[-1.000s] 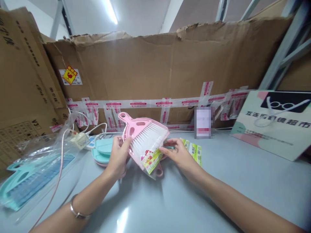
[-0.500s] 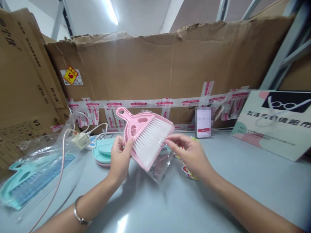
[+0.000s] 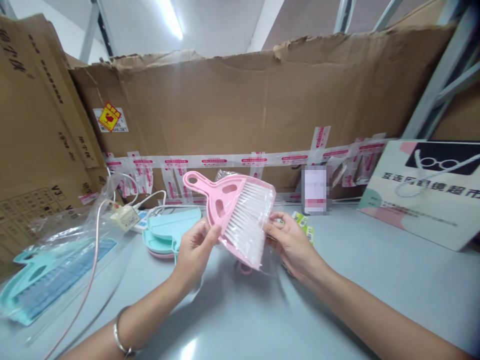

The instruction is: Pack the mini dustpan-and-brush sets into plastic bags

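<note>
Head view: grey table (image 3: 232, 325); cardboard (image 3: 210, 110) behind

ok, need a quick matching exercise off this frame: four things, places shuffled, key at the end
Things
1. pink brush set
2. silver bracelet
3. yellow-and-red sticker
4. pale bag with printed glasses

Places
A. on the upper left of the big taped carton
B. at the right edge of the picture, on the grey table
C. held between left hand and right hand
D. around the left forearm

Pairs
1-C, 2-D, 3-A, 4-B
</note>
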Available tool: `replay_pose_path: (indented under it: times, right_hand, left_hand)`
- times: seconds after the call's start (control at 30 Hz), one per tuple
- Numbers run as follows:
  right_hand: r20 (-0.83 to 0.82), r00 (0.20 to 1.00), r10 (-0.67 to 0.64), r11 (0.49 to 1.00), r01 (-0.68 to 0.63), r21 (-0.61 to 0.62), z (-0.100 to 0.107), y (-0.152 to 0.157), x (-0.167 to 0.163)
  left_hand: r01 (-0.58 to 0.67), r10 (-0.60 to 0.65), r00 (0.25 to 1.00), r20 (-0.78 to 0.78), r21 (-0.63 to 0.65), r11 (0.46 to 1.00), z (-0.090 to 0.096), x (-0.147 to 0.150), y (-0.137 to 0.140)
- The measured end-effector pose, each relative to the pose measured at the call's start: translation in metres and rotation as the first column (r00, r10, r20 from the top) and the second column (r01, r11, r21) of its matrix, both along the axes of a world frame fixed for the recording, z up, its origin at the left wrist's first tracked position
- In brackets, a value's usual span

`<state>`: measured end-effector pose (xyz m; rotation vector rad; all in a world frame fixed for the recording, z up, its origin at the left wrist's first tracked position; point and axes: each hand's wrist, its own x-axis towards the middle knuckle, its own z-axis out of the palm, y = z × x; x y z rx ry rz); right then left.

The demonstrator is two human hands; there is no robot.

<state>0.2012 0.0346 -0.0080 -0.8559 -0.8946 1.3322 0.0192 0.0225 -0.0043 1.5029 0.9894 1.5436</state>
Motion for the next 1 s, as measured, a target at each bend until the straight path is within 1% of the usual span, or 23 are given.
replay_pose_path:
  times: [0.07, 0.1, 0.17, 0.23, 0.3, 0.33, 0.4, 0.5, 0.53, 0.57, 0.6, 0.63, 0.67, 0.7, 0.73, 0.77, 0.8, 0.83, 0.87, 0.9, 0.93, 0.97, 1.0]
  right_hand:
    - [-0.032, 0.999, -0.014, 1.0, 0.014, -0.001, 0.0, 0.002, 0.002]
    - [-0.038, 0.999, -0.021, 1.0, 0.022, 0.007, 0.0, 0.003, 0.004]
    - [-0.02, 0.999, -0.027, 0.999, 0.027, 0.029, 0.0, 0.005, 0.007]
    - [0.016, 0.999, -0.028, 0.998, 0.027, 0.051, 0.002, 0.006, 0.01]
    - [0.051, 0.998, -0.033, 0.998, 0.03, 0.062, 0.005, 0.007, 0.013]
    - [0.062, 0.997, -0.043, 0.997, 0.038, 0.067, 0.006, 0.007, 0.014]
    - [0.068, 0.996, -0.063, 0.995, 0.057, 0.086, 0.008, 0.007, 0.016]
    - [0.079, 0.995, -0.069, 0.987, 0.057, 0.147, 0.008, 0.006, 0.015]
    - [0.09, 0.994, -0.07, 0.985, 0.054, 0.166, 0.008, 0.006, 0.016]
    - [0.101, 0.992, -0.076, 0.982, 0.056, 0.181, 0.008, 0.007, 0.016]
    - [0.11, 0.99, -0.091, 0.979, 0.069, 0.19, 0.009, 0.008, 0.019]
    - [0.112, 0.986, -0.12, 0.976, 0.097, 0.195, 0.011, 0.009, 0.022]
    - [0.108, 0.98, -0.168, 0.969, 0.144, 0.198, 0.012, 0.011, 0.027]
    - [0.101, 0.969, -0.226, 0.958, 0.202, 0.201, 0.014, 0.014, 0.032]
    - [0.088, 0.954, -0.287, 0.942, 0.265, 0.204, 0.016, 0.017, 0.038]
    - [0.07, 0.937, -0.342, 0.925, 0.322, 0.204, 0.017, 0.021, 0.044]
    - [0.046, 0.921, -0.386, 0.907, 0.37, 0.199, 0.017, 0.025, 0.049]
    - [0.021, 0.912, -0.41, 0.897, 0.4, 0.188, 0.017, 0.028, 0.053]
    - [-0.003, 0.91, -0.415, 0.896, 0.41, 0.173, 0.016, 0.031, 0.055]
    - [-0.023, 0.913, -0.407, 0.901, 0.406, 0.156, 0.014, 0.033, 0.055]
    - [-0.033, 0.92, -0.392, 0.909, 0.392, 0.14, 0.012, 0.034, 0.054]
    - [-0.032, 0.927, -0.374, 0.918, 0.374, 0.129, 0.01, 0.034, 0.052]
    - [-0.023, 0.935, -0.355, 0.927, 0.355, 0.122, 0.008, 0.033, 0.049]
  left_hand:
    - [0.072, -0.068, 0.994, 0.09, -0.04, 0.997, 0.003, -0.003, 0.003]
    - [0.088, -0.076, 0.985, 0.157, -0.073, 0.993, 0.004, -0.005, 0.005]
    - [0.075, -0.037, 0.968, 0.249, -0.146, 0.986, 0.008, -0.009, 0.012]
    - [0.04, 0.007, 0.971, 0.239, -0.19, 0.981, 0.014, -0.014, 0.017]
    - [0.009, 0.021, 0.988, 0.151, -0.196, 0.981, 0.02, -0.019, 0.02]
    - [0.017, 0.005, 0.994, 0.111, -0.197, 0.98, 0.023, -0.021, 0.02]
    - [0.114, -0.098, 0.992, 0.077, -0.245, 0.963, 0.026, -0.022, 0.016]
    - [0.309, -0.27, 0.951, 0.152, -0.379, 0.872, 0.025, -0.02, 0.01]
    - [0.342, -0.296, 0.939, 0.174, -0.403, 0.849, 0.024, -0.02, 0.009]
    - [0.346, -0.296, 0.938, 0.183, -0.412, 0.843, 0.023, -0.02, 0.01]
    - [0.328, -0.277, 0.944, 0.181, -0.403, 0.855, 0.025, -0.022, 0.011]
    - [0.283, -0.235, 0.957, 0.169, -0.378, 0.882, 0.028, -0.027, 0.014]
    - [0.199, -0.156, 0.976, 0.153, -0.332, 0.922, 0.034, -0.035, 0.017]
    - [0.093, -0.056, 0.988, 0.143, -0.268, 0.959, 0.043, -0.046, 0.021]
    - [-0.042, 0.069, 0.987, 0.145, -0.18, 0.983, 0.054, -0.06, 0.025]
    - [-0.212, 0.221, 0.96, 0.173, -0.068, 0.975, 0.066, -0.078, 0.028]
    - [-0.317, 0.308, 0.926, 0.218, 0.008, 0.948, 0.078, -0.099, 0.032]
    - [-0.435, 0.4, 0.877, 0.267, 0.084, 0.897, 0.089, -0.12, 0.034]
    - [-0.643, 0.59, 0.755, 0.285, 0.148, 0.752, 0.099, -0.142, 0.037]
    - [-0.796, 0.748, 0.604, 0.277, 0.154, 0.586, 0.105, -0.163, 0.038]
    - [-0.884, 0.856, 0.467, 0.223, 0.147, 0.444, 0.107, -0.182, 0.04]
    - [-0.925, 0.921, 0.375, 0.104, 0.106, 0.365, 0.107, -0.198, 0.04]
    - [-0.946, 0.948, 0.317, -0.029, 0.06, 0.318, 0.103, -0.21, 0.04]
